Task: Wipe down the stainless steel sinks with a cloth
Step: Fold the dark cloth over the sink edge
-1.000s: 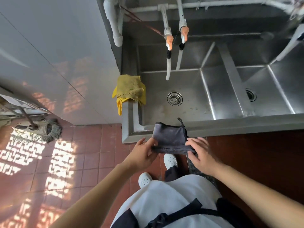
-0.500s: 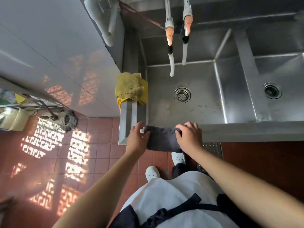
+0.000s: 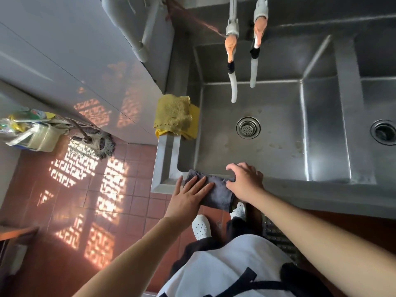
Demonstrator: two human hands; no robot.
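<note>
A dark grey cloth (image 3: 218,192) lies folded over the front rim of the left stainless steel sink (image 3: 278,133), near its front-left corner. My left hand (image 3: 189,196) rests flat on the cloth's left part with straight fingers. My right hand (image 3: 246,182) holds the cloth's right edge against the rim, its fingers curled over toward the basin. The left basin has a round drain (image 3: 248,127) and some stains on its floor. A second basin with its own drain (image 3: 384,131) lies to the right.
A yellow cloth (image 3: 174,115) is draped over the sink's left rim. Two taps with white hoses (image 3: 233,82) hang over the left basin. A mop head (image 3: 92,144) and a plastic jug (image 3: 32,136) sit on the red tiled floor at left.
The cloth went from being held up at the rim to lying on it. My left hand has flattened onto it. The view has moved closer to the sink.
</note>
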